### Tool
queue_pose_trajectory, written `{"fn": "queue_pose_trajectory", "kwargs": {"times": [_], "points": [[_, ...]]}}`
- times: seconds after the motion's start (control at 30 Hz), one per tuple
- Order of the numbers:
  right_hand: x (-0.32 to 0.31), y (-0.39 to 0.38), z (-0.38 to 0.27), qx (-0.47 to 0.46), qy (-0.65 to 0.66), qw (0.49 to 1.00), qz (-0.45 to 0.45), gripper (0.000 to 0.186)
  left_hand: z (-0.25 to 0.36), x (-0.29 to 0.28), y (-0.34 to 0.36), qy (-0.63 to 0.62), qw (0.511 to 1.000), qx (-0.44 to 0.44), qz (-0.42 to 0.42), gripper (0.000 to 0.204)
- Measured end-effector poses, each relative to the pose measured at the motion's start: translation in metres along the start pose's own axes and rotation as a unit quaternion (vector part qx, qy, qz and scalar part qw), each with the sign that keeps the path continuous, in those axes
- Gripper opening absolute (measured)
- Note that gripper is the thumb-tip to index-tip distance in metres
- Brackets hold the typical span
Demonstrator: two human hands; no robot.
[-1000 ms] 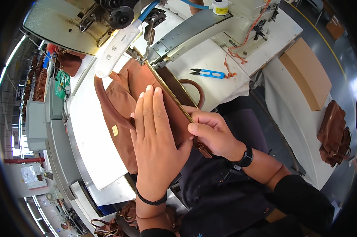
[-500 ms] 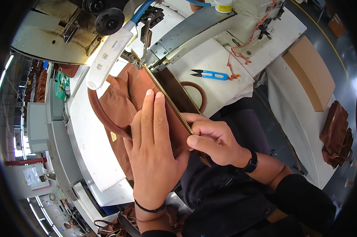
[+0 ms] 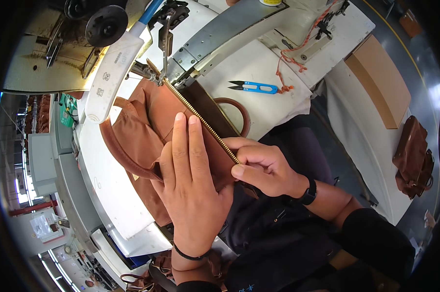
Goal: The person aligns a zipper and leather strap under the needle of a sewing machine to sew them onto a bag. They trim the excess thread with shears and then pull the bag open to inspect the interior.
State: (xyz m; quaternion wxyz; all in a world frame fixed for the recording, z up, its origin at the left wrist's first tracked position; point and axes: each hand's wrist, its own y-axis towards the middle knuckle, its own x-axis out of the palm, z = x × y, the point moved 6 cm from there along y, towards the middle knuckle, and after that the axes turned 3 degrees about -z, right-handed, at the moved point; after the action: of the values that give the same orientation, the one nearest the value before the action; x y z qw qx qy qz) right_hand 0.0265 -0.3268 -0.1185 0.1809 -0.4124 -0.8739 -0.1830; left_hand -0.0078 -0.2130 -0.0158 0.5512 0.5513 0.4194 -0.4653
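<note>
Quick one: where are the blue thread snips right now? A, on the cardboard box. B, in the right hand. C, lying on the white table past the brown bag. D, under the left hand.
C: the snips lie alone on the white table, beyond the bag; the right hand pinches the zipper and the left hand lies flat on the bag.

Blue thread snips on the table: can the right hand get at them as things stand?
Probably yes. The thread snips lie in the open on the white table, nothing over them; but the right hand is pinching the zipper and must let go.
</note>
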Motion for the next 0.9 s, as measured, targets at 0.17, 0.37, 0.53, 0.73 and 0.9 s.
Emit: {"fn": "queue_pose_trajectory", "kwargs": {"times": [0.17,0.37,0.53,0.73,0.9], "points": [[-0.0003,0.0005,-0.0041,-0.011,-0.045,0.999,-0.024,0.024,-0.0003,-0.0036,0.0001,-0.009,1.0,-0.005,0.003,0.091],[0.0,0.0,-0.0033,-0.009,-0.042,0.999,-0.03,0.024,-0.0017,-0.0042,0.0002,-0.026,1.0,-0.012,0.008,0.087],[0.0016,0.0008,-0.0008,-0.064,-0.042,0.996,-0.045,0.024,-0.0035,-0.0061,-0.0001,-0.025,1.0,-0.011,-0.001,0.084],[0.0012,0.0006,-0.0073,-0.033,-0.085,0.995,-0.045,0.022,-0.0056,-0.009,0.0004,-0.03,1.0,-0.006,0.003,0.081],[0.0006,0.0026,-0.0076,-0.03,-0.067,0.997,-0.032,0.025,-0.0066,-0.0063,0.0017,-0.03,1.0,-0.002,0.004,0.082]]}}
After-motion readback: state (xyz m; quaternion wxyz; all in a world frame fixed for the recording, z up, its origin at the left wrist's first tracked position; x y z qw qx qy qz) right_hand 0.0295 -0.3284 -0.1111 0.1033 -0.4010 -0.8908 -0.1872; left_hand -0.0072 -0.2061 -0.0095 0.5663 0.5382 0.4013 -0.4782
